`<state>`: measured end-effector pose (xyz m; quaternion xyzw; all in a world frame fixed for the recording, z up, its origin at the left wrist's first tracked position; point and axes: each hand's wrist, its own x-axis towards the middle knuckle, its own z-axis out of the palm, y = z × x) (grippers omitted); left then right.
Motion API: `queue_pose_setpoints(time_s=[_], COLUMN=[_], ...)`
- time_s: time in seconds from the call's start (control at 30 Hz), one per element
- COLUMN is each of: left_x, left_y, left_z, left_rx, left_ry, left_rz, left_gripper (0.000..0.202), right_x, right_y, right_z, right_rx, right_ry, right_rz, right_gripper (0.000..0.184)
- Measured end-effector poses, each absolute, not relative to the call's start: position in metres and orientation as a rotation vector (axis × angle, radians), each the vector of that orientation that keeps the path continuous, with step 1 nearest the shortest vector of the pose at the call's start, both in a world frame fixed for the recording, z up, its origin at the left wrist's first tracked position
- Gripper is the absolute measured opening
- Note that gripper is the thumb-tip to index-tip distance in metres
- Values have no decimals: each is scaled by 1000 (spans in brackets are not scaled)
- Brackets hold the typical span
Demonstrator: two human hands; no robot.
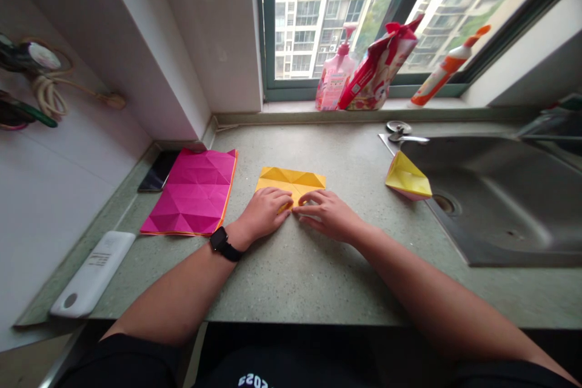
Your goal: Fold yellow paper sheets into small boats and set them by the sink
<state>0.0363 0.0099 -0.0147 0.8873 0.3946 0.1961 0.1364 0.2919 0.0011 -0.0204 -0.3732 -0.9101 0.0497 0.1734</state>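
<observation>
Yellow folded paper (291, 180) sits directly under your fingertips, its creased, pointed folds facing up, on the speckled grey-green counter (282, 282). Well beyond your hands, a window (334, 12) looks out on tall apartment blocks, while a stainless steel sink (500, 206) is set into the counter to their right. Your hands are together at the paper's near edge, not clamped: your left hand (266, 213) lies over it, and your right hand (327, 215) meets it, the fingertips nearly touching. Held this way, the flat counter seems to give the paper a firm backing, with both hands keeping it from sliding.

Left of your hands, a creased magenta folded sheet (191, 191) with an orange edge lies flat, set aside from your working space. Right of them, at the sink's edge, a yellow paper fold (408, 177) rests with a pointed top. Straight ahead on the windowsill (364, 104) stand a pink pump bottle (335, 70), a red-and-white bag (377, 66) and an orange-capped bottle (443, 66), with no readable labels. Nearer your left arm lies a white device (93, 273); its small print is too tiny to read. A black watch (222, 244) circles your left wrist.
</observation>
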Motion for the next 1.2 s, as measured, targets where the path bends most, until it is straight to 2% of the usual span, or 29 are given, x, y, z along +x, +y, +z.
queue_pose_setpoints(time_s=[0.43,0.67,0.87,1.0,1.1,1.2], left_x=[37,40,41,42,44,47], left_y=[10,7,5,6,6,6], left_z=[-14,-17,-15,-15,-17,-19], left_rx=[2617,2682,2679,2678,2676,2683], left_ry=[1142,1144,1151,1150,1166,1183], left_rz=[458,342,294,292,288,279], left_gripper=[27,38,41,44,50,54], right_x=[307,331,353,360,352,335], right_y=[15,31,41,44,41,33], right_z=[-18,-16,-14,-16,-15,-16], right_rx=[-1096,-1224,-1462,-1594,-1522,-1294], right_ry=[-2528,-2487,-2432,-2313,-2193,-2228], right_rz=[245,241,128,-1,-99,-59], right_gripper=[21,23,19,23,29,27])
